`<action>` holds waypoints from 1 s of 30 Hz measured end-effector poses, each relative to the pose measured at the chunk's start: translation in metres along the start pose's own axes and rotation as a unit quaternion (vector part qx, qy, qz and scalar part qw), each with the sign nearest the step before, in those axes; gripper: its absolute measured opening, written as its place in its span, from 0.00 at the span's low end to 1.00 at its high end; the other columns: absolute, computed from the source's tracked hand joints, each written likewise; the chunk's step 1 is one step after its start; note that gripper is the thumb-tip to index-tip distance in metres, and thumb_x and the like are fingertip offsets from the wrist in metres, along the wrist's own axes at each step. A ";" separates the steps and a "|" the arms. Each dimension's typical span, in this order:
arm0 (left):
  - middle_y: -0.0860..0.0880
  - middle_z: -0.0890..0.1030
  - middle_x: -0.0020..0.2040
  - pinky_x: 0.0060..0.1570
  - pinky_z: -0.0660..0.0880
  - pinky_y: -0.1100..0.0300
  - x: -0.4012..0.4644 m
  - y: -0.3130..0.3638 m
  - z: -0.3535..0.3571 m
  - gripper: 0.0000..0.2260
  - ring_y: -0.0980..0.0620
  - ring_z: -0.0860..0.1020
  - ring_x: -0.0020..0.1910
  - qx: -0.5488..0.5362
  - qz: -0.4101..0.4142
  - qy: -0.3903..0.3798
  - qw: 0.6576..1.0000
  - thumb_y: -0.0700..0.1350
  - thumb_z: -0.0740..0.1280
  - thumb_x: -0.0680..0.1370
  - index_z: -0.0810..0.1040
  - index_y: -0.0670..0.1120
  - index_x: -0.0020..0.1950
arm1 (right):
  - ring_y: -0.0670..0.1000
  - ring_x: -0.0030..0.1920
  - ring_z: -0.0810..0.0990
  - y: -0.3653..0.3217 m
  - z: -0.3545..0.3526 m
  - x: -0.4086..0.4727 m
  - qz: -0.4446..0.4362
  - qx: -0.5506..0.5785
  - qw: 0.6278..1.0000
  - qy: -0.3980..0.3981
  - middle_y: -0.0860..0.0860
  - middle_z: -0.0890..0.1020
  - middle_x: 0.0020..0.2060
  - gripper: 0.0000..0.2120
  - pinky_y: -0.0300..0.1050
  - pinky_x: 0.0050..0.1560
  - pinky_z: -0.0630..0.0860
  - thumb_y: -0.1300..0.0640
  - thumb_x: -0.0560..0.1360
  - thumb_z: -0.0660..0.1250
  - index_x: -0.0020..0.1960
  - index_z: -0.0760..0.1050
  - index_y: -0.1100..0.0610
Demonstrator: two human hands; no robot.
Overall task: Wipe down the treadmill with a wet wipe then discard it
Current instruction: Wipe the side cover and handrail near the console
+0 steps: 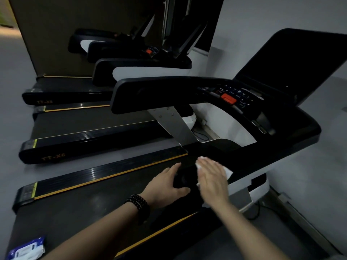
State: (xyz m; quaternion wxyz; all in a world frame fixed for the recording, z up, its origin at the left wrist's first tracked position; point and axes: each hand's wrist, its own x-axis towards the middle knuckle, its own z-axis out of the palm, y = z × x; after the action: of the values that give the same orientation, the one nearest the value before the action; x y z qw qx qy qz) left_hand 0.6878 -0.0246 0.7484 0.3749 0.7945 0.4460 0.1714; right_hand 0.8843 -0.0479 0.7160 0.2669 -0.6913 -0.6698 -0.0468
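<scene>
Head view: right hand (212, 177) lies flat, palm down, fingers straight and together, pressing a white wet wipe (228, 171) against the dark right handrail (244, 160) of the nearest treadmill (281, 128). Grip wide; the wipe is pinned under the palm, not pinched, and its edges show beyond the fingertips and at the far side of the hand. Hand is slightly blurred. Left hand (167, 184) holds the near end of the same handrail, fingers along the top, thumb curled round the end. Left wrist carries a black bead bracelet (138, 200). Both forearms reach in from the lower edge.

Running belt (75, 203) sits below the arms: matte dark, flanked by glossy black ribbed side rails with a yellow-orange stripe. Console has a red-orange button (228, 98) among small keys, and a black tilted screen panel (291, 68) above. Metal upright is brushed grey; shrouds are white.

Blue and white wipe packet (28, 249) lies on the belt at lower left, well apart from the hands.

Room is dim. Grey floor, pale grey wall to the right. More treadmills (84, 128) stand in a row to the left, one lettered "TT-X6". Black cable (259, 211) lies on the floor by the wall.
</scene>
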 end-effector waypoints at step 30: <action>0.46 0.68 0.74 0.69 0.64 0.52 -0.032 0.031 -0.239 0.37 0.46 0.67 0.71 0.143 -0.029 0.214 0.966 0.70 0.60 0.74 0.60 0.52 0.77 | 0.59 0.42 0.77 -0.179 -0.108 0.159 -0.059 0.034 0.995 0.072 0.51 0.77 0.38 0.21 0.54 0.42 0.74 0.46 0.83 0.49 0.39 0.72 0.55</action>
State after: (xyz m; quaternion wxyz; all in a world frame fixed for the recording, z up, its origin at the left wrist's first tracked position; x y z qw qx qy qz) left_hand 0.5432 0.0443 0.9315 0.1580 0.7712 0.5587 0.2609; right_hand 0.7616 0.0416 0.9303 0.3350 -0.6358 -0.6896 -0.0896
